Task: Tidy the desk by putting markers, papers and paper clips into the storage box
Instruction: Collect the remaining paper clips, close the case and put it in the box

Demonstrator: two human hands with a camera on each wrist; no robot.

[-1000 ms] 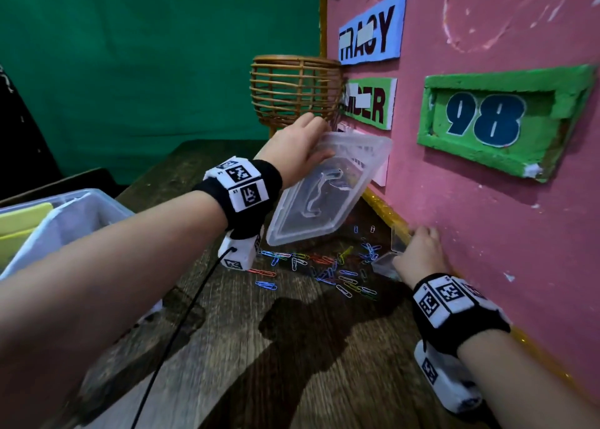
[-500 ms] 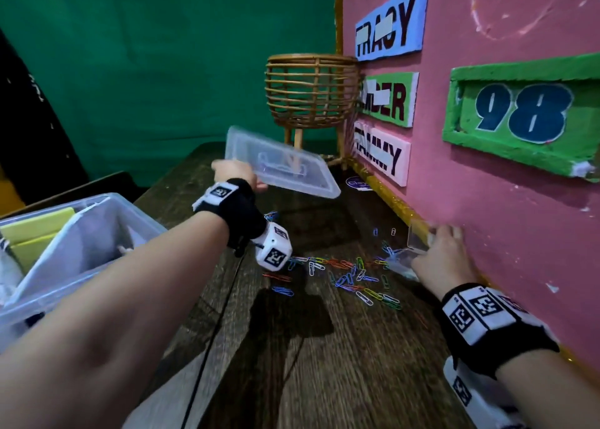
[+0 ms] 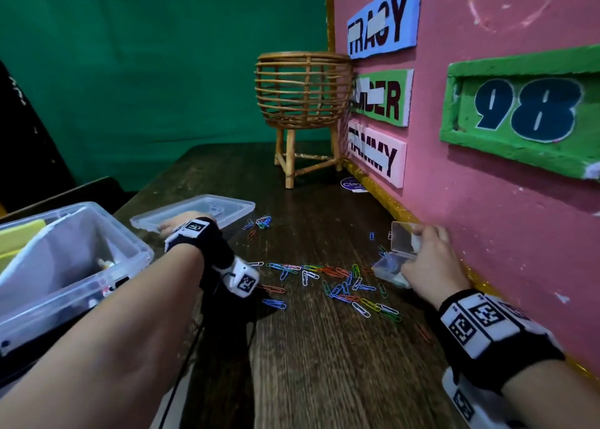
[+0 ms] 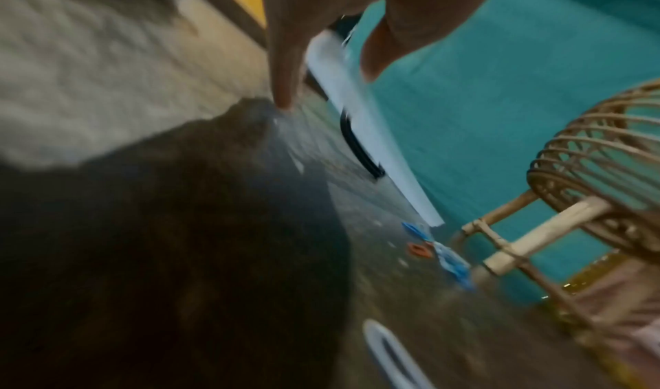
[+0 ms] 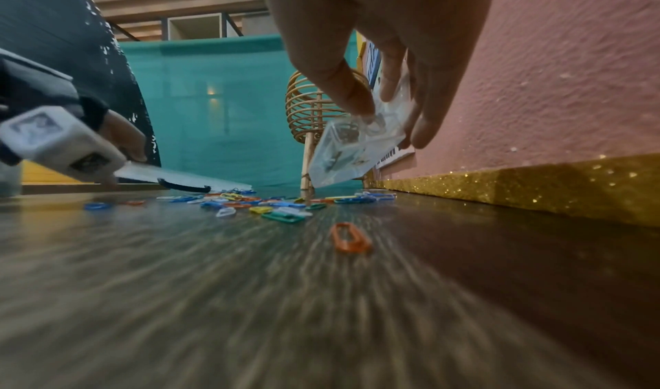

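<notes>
Clear plastic is filling both of my hands. My left hand (image 3: 181,225) is holding the near edge of the storage box's lid (image 3: 207,209), which is lying low over the dark wooden desk (image 3: 324,363), just beyond the storage box (image 3: 97,266). In the left wrist view my thumb and a finger (image 4: 285,65) are reaching down on either side of the lid's edge (image 4: 375,146), gripping it loosely; that view is blurred, so I cannot tell whether the lid is fully resting on the wood.

My right hand (image 3: 428,263) is grasping a small clear case (image 3: 394,256) close against the pink wall (image 3: 487,233). Its hinged flap is standing open and the case is tilting down toward the desk. In the right wrist view my thumb is pressing on the front of the case (image 5: 353,146) and my fingers (image 5: 432,107) are curling behind it, and the case is hanging just above the wood.

Coloured paper clips (image 3: 334,282) are lying scattered across the desk between my two hands, with a smaller cluster (image 3: 259,222) just beside the lid's right end. One orange clip (image 5: 350,238) is lying apart, nearer my right wrist.

The storage box is sitting open at my left, with yellow paper (image 3: 22,237) and white sheets standing inside it. A rattan basket (image 3: 302,94) on legs is standing at the far corner by the wall.
</notes>
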